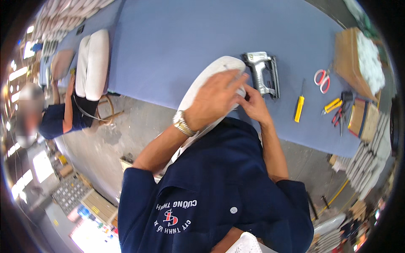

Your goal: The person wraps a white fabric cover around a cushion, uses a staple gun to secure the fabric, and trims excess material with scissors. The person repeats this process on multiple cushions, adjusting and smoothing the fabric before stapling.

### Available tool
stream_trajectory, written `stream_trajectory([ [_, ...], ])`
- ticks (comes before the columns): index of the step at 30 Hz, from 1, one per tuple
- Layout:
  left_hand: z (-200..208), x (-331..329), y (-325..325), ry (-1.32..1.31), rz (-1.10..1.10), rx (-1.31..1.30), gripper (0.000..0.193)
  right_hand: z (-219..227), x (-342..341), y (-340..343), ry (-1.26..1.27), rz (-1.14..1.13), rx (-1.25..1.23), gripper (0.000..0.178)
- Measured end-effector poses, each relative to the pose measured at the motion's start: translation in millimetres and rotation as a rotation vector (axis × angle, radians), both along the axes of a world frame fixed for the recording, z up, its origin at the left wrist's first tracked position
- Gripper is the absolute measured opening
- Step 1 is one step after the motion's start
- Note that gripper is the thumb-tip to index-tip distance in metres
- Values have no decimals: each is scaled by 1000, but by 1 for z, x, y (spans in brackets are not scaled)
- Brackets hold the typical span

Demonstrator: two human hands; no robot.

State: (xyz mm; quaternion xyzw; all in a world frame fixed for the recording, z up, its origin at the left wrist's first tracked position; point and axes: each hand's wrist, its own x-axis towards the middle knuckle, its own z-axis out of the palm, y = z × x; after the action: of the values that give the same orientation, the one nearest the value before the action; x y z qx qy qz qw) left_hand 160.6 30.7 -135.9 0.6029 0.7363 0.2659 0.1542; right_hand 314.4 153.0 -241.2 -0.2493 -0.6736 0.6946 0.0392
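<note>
A blue table (168, 42) carries the staple gun (257, 74) and scissors (322, 81), seemingly placed for easy reach. The white cushion (205, 78) overlaps its near edge, perhaps for support; left hand (216, 92) and right hand (255, 105) meet at its rim, grip unclear.

From the pad (206, 72) leftward and toward the far edge, the bench (168, 38) gives a broad free stretch for a hand to pass, up to the long white cushions (97, 63) that block its left side. On the right, the stapler (258, 69) lies just beside the pad's tip and the right hand (255, 107), leaving only a narrow gap; past it a bare strip runs to the yellow-handled tool (299, 109), then scissors (322, 81), pliers (337, 118) and a box (346, 55) crowd the way
</note>
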Motion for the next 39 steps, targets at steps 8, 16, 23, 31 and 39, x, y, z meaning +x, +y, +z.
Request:
stream_trajectory([
  [8,-30,-29,-32,-155,206,-40,54,21,-3,-13,37,-137,127,21],
  [16,-17,-6,-5,186,139,92,56,50,-11,-5,128,-376,356,21],
  [23,-32,-15,6,-3,123,123,47,41,-18,-8,209,-378,436,17],
  [31,-26,-20,15,-58,116,28,37,38,-18,1,176,-373,424,13],
  [39,-16,-28,25,137,62,-87,31,39,-19,1,176,-361,444,12],
])
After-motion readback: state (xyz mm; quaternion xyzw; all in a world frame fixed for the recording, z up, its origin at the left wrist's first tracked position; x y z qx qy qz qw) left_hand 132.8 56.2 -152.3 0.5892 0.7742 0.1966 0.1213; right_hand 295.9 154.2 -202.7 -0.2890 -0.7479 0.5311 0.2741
